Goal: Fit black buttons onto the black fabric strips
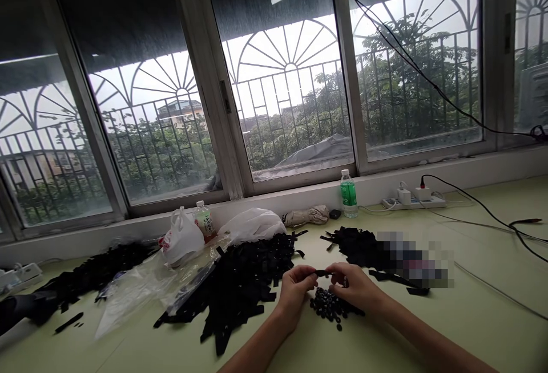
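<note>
"What is the left hand [295,287] doing?"

"Its thumb and fingers are pinched on one end of a black strip [322,273]."

"And the right hand [356,283]?"

"Clamped on the other end, fingertips drawn together. The strip spans the short gap between the hands, roughly level."

"What's under it?"

"A loose heap of small black discs [329,304] on the table [158,356], just below the fingers. A few have strayed from its near edge."

"And beside the hands?"

"Left of them, a big pile [244,282] of black strips, ends poking out every way. Beyond the right hand, a smaller pile [355,246], and next to that a patch blurred into squares; I can't tell what it covers."

"Further left?"

"A clear bag [137,290] lies flat, with a third dark pile [98,270] past it."

"Towards the back?"

"A knotted white bag [182,239], a bottle [205,222] beside it, another white bag [252,224], then a beige bundle [306,215]. A green-labelled bottle [349,193] stands upright near the sill [372,182]."

"Right of that?"

"A power strip [413,203] with two white plugs in it, and cables trailing over the table."

"And behind everything?"

"Sliding windows [282,105], with a fan-patterned grille and trees outside."
</note>
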Available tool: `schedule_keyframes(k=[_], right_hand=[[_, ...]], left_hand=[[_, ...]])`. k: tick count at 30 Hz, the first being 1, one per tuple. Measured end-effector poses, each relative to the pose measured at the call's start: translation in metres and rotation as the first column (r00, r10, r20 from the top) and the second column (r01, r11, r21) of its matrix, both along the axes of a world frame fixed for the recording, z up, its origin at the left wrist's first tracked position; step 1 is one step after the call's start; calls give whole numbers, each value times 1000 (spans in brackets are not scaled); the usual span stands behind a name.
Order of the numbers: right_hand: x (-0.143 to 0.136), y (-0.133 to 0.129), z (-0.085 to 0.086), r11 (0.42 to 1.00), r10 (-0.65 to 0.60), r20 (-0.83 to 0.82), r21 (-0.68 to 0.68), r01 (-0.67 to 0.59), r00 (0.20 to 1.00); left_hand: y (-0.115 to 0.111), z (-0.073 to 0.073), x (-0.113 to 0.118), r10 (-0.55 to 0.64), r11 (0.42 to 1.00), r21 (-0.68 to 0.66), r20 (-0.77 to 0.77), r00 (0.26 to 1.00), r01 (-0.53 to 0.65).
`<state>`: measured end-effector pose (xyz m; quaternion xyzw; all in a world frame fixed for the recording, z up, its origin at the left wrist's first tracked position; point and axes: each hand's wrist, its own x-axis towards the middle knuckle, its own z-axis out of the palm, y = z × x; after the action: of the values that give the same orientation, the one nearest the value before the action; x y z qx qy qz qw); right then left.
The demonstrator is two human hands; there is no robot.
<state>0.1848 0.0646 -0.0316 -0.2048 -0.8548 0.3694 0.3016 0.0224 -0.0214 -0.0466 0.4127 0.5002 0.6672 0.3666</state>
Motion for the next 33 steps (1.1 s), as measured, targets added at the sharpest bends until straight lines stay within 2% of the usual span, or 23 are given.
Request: schedule_keyframes(k=[4,9,17,25,33], right_hand=[[-1,1,-7,988,-17,141,157,-5,990],[-6,-2,-7,975,-56,206,222,9,977],[-11,-1,-11,970,-48,192,242,0,980],[-10,-6,-7,994,-48,131,102,35,990],[-10,-3,-10,993,-60,73,109,52,996]], left_hand=[[1,-3,-3,43,999,2,33,999,-43],[1,-1,-2,29,1000,-1,91,995,-29],[-1,3,0,18,1000,0,107,994,-18],[-4,9,5,4,1000,-12,73,997,-3],[-3,6,4,-6,1000,-9,25,1000,6]])
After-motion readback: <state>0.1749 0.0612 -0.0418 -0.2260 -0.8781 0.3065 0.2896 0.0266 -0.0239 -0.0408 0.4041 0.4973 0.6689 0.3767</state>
